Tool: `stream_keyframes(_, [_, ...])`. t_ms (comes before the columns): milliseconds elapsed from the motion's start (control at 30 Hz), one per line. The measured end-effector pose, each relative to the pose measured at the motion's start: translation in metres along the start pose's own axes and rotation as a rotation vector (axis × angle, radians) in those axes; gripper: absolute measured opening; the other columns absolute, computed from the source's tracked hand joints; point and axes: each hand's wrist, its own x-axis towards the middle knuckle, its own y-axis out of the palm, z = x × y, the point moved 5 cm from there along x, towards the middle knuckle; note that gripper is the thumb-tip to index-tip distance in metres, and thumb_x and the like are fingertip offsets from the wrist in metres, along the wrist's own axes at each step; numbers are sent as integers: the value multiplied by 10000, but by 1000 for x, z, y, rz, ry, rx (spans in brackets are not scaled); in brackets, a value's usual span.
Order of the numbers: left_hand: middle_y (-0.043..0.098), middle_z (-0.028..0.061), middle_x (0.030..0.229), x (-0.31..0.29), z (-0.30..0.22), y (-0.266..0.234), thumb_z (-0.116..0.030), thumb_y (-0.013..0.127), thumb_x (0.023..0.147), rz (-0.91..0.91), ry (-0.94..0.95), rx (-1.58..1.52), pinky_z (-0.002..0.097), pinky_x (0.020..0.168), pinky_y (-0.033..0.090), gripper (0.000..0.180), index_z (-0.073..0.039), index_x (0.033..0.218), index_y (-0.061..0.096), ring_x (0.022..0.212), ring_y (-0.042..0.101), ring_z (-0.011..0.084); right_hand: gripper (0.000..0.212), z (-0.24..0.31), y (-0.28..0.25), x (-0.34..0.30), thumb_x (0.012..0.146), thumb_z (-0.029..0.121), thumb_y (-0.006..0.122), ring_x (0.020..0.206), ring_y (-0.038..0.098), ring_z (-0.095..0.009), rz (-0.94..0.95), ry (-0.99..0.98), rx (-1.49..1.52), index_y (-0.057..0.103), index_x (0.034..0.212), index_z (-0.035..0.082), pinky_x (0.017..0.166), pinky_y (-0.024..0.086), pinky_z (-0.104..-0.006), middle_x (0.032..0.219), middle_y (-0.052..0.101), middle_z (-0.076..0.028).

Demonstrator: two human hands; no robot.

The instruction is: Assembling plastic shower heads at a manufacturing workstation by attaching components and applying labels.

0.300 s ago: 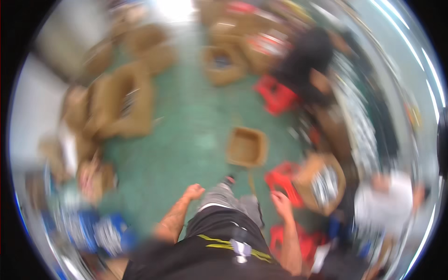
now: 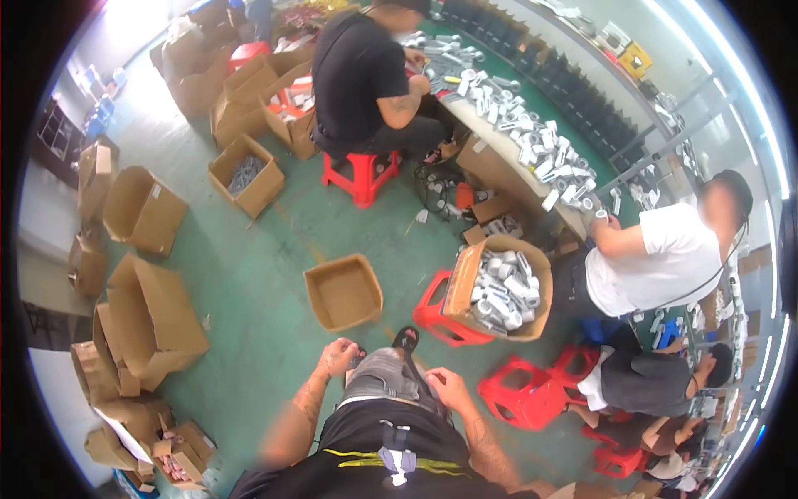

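My left hand hangs beside my left thigh, its fingers curled in and nothing visible in them. At my right thigh, my right hand is loosely closed, also with nothing showing in its grasp. Both are apart from the objects around me. Ahead on the green floor stands an open cardboard box with a bare bottom. To the right, a second cardboard box, filled with white and grey plastic parts, rests on a red stool.
Red stools stand close on my right. A person in white and one in black sit along a workbench heaped with white parts. Large cardboard boxes line the left side. A smaller box holds grey pieces.
My view has swung to the right, so the bare box now appears further left and the workbench shows more fully. My hands stay low at my sides, both still curled.
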Motion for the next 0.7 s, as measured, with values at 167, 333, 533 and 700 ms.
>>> stream_keyframes(167, [767, 216, 1196, 116, -128, 176, -449, 636, 970, -1, 114, 37, 445, 1068, 532, 500, -8, 1168, 765, 1195, 706, 367, 222, -48, -246, 86, 1039, 182, 673, 928, 756, -205, -228, -76, -159, 753, 1160, 14, 872, 590, -341, 1012, 789, -130])
stream_keyframes(333, [747, 231, 1230, 233, -347, 279, -483, 618, 969, 171, 332, 242, 459, 1066, 532, 536, -14, 1177, 771, 1207, 689, 397, 259, -34, -479, 97, 1087, 166, 606, 910, 740, -189, -501, -158, 187, 696, 1219, -37, 822, 601, -323, 1053, 767, -140])
stream_keyframes(533, [742, 235, 1230, 298, -576, 283, -472, 598, 969, 242, 458, 382, 486, 1069, 523, 507, -39, 1161, 778, 1208, 681, 415, 261, 11, -587, 150, 1099, 173, 593, 910, 732, -171, -656, -63, 334, 694, 1234, -27, 822, 592, -309, 1073, 764, -135])
stream_keyframes(700, [748, 245, 1186, 374, -728, 256, -456, 579, 985, 251, 601, 427, 493, 1048, 531, 491, -28, 1129, 773, 1179, 693, 417, 290, 91, -634, 263, 1106, 223, 612, 912, 724, -155, -588, -106, 474, 689, 1246, -18, 804, 575, -294, 1101, 761, -115])
